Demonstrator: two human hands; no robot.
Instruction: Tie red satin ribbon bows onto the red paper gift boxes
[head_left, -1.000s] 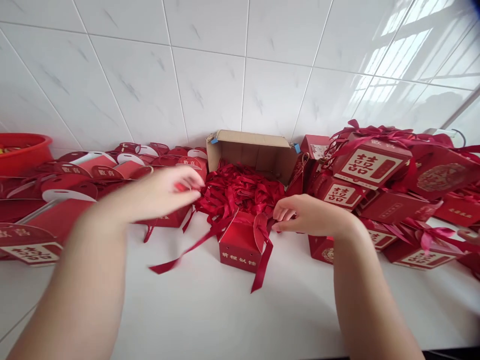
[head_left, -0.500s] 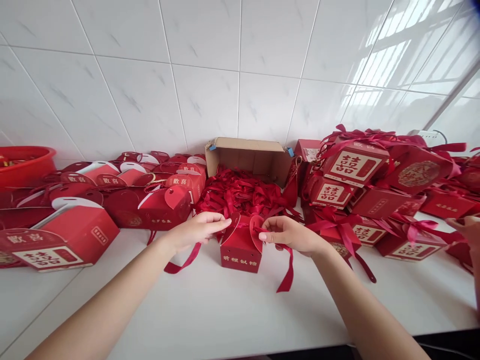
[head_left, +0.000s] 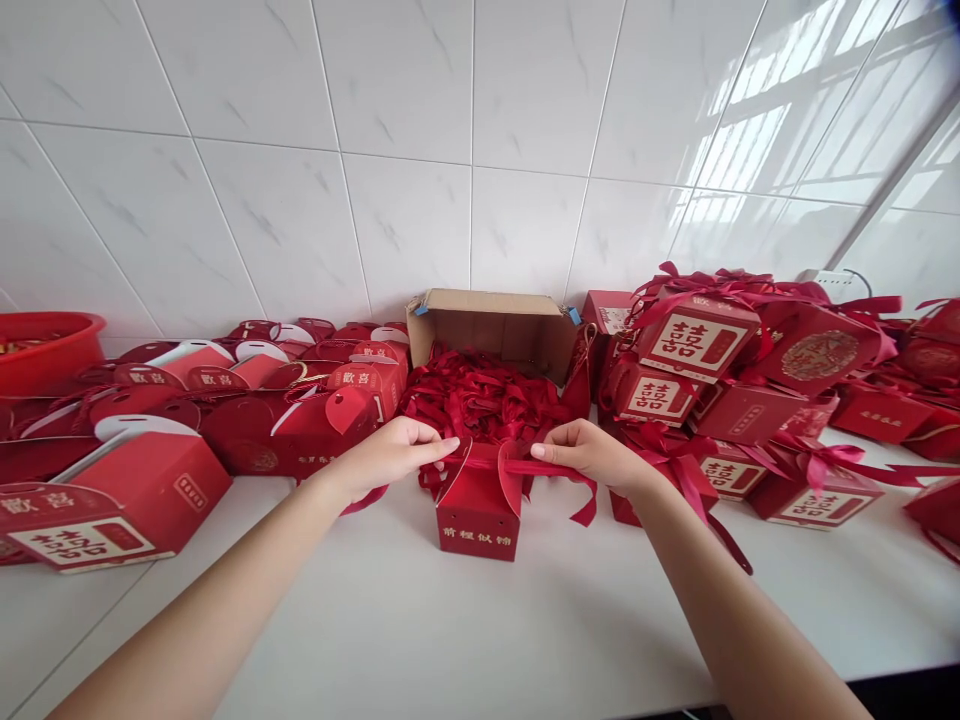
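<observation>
Bare white surface (head_left: pixel 420 620) lies in front of the small red box (head_left: pixel 478 515), one box, standing upright at centre. Two hands are on it. My left hand (head_left: pixel 394 455) pinches one end of a red ribbon (head_left: pixel 491 464) just left of the box top, and my right hand (head_left: pixel 589 452) pinches the other end just right of it. The one ribbon runs taut through the box's two raised flaps, likely held so to draw them together. Its loose tails hang on either side of the box.

Left of the box are open-flap boxes (head_left: pixel 315 430) with no ribbon. They overlap: at least eight, exact count not possible. Right of it are ribbon-tied boxes (head_left: pixel 697 340), stacked, at least seven.

Behind the box, one ribbon heap (head_left: pixel 480 395) spills from one cardboard carton (head_left: pixel 491 322), probably kept there for easy reach. Far left of the box is one red basin (head_left: pixel 45 345). Tiled wall (head_left: pixel 375 150) is behind all.
</observation>
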